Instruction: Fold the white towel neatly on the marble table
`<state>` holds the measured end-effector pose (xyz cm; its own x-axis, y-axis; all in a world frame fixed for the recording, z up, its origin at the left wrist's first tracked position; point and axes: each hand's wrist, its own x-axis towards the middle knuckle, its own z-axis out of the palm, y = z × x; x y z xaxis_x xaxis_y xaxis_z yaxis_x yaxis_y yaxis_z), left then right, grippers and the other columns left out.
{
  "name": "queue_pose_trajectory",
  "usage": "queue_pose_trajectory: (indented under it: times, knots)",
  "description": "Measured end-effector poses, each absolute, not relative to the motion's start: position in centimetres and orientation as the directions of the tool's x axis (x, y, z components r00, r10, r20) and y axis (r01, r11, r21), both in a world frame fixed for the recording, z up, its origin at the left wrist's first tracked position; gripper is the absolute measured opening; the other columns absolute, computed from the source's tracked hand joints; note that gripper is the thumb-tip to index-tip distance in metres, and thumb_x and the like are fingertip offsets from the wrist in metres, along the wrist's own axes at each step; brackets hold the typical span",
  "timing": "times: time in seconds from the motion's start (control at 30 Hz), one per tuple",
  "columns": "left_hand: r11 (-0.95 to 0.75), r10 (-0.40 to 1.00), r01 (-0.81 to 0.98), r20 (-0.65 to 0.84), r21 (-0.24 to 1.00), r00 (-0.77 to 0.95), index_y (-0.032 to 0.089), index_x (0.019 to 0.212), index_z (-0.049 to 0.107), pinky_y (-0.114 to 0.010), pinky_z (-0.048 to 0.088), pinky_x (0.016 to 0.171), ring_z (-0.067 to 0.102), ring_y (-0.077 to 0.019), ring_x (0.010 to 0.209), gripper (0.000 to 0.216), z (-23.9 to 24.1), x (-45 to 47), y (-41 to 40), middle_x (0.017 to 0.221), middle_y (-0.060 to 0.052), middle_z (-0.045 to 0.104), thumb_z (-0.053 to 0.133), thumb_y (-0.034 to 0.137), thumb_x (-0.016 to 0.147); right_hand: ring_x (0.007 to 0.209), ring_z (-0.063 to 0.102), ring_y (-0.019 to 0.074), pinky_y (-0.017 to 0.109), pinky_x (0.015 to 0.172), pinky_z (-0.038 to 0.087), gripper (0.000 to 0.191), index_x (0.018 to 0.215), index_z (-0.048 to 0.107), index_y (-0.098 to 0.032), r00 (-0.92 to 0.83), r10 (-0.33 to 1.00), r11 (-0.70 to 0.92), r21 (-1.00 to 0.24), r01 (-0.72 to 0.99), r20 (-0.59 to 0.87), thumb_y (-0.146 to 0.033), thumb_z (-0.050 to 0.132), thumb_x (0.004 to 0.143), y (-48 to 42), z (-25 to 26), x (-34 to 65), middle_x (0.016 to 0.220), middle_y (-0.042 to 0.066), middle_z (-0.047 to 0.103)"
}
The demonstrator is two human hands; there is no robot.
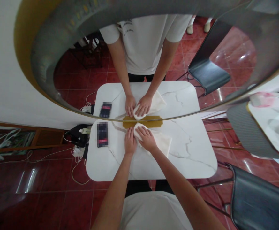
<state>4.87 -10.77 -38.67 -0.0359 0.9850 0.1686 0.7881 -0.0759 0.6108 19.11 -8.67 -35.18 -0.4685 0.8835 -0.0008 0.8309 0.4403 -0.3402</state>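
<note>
A white cloth [162, 142] lies partly spread on the white marbled table [187, 159], with one end bunched up near the mirror. My right hand [146, 139] presses down on that bunched end, fingers curled over it. Just to its left, my left hand [130, 141] rests on the tabletop with fingers stretched toward the mirror, beside the cloth's edge. Beyond both hands is a gold plate [154, 123] at the foot of the large mirror [177, 102], which reflects my arms, the cloth and the table.
A dark phone-like device [102, 134], blurred out, lies on the table's left side. Cables [78, 151] and a black bag-like item [78, 134] are left of the table. A black chair [256, 198] stands at the right, below another marbled table [271, 118].
</note>
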Motion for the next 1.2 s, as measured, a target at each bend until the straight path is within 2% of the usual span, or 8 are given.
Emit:
queue_pose_trajectory:
  times: [0.13,0.3,0.47,0.63,0.83,1.03,1.2]
  knots:
    - [-0.084,0.985,0.807,0.170,0.585,-0.021,0.018,0.143,0.030,-0.042,0.025,0.114,0.022,-0.0202,0.140,0.056,-38.9,4.9,-11.1,0.148,-0.007,0.034,0.032,0.012,0.088,0.137,0.024,0.0210,0.037,0.107,0.025,0.060,0.143,0.030,-0.029,-0.394,0.919,0.376,-0.330,0.866,0.015,-0.027,0.049,0.086,-8.5,-34.8,21.3,0.150,-0.001,0.030]
    - [-0.070,0.985,0.818,0.170,0.572,-0.035,0.022,0.144,0.027,-0.042,0.023,0.114,0.021,-0.0192,0.140,0.059,-38.7,5.1,-11.0,0.149,-0.004,0.032,0.033,0.010,0.087,0.135,0.026,0.0226,0.039,0.105,0.028,0.056,0.143,0.032,-0.028,-0.171,0.984,0.180,-0.332,0.926,0.054,-0.028,0.046,0.088,-9.0,-35.0,25.1,0.146,0.000,0.036]
    - [-0.052,0.987,0.831,0.154,0.554,-0.041,0.022,0.145,0.026,-0.041,0.024,0.114,0.021,-0.0195,0.140,0.060,-38.8,5.2,-11.0,0.149,-0.004,0.032,0.035,0.010,0.086,0.134,0.028,0.0243,0.041,0.103,0.031,0.054,0.142,0.032,-0.028,0.057,0.994,-0.021,-0.369,0.929,0.089,-0.029,0.041,0.090,-9.2,-35.6,26.6,0.145,0.001,0.038]
    - [-0.046,0.987,0.847,0.154,0.530,-0.043,0.021,0.144,0.027,-0.041,0.023,0.114,0.021,-0.0195,0.140,0.059,-38.9,5.3,-11.0,0.149,-0.004,0.033,0.034,0.010,0.086,0.134,0.028,0.0234,0.040,0.103,0.031,0.054,0.142,0.033,-0.028,-0.038,0.995,0.067,-0.362,0.930,0.087,-0.032,0.042,0.089,-7.6,-35.9,27.6,0.144,0.000,0.039]
    - [-0.039,0.986,0.859,0.159,0.511,-0.050,0.021,0.145,0.026,-0.041,0.024,0.114,0.022,-0.0192,0.140,0.061,-39.1,5.3,-11.0,0.148,-0.004,0.035,0.034,0.009,0.085,0.134,0.029,0.0234,0.041,0.102,0.032,0.054,0.143,0.030,-0.028,-0.020,0.997,0.044,-0.346,0.937,0.073,-0.035,0.041,0.090,-6.7,-35.8,27.7,0.144,0.001,0.040]
    - [-0.043,0.987,0.860,0.153,0.509,-0.041,0.021,0.145,0.026,-0.041,0.024,0.114,0.021,-0.0192,0.140,0.062,-39.1,5.3,-10.9,0.148,-0.004,0.034,0.036,0.009,0.085,0.137,0.023,0.0202,0.039,0.106,0.028,0.055,0.145,0.024,-0.033,-0.289,0.957,0.285,-0.307,0.908,0.033,-0.034,0.040,0.092,-9.0,-35.3,28.0,0.148,-0.004,0.032]
    - [-0.049,0.986,0.860,0.160,0.508,-0.039,0.021,0.145,0.024,-0.041,0.024,0.114,0.021,-0.0194,0.140,0.064,-39.1,5.2,-11.0,0.149,-0.003,0.033,0.037,0.009,0.084,0.136,0.026,0.0219,0.042,0.104,0.031,0.055,0.146,0.017,-0.033,-0.042,0.998,0.054,-0.304,0.951,0.048,-0.035,0.035,0.094,-9.9,-35.6,29.2,0.148,-0.002,0.033]
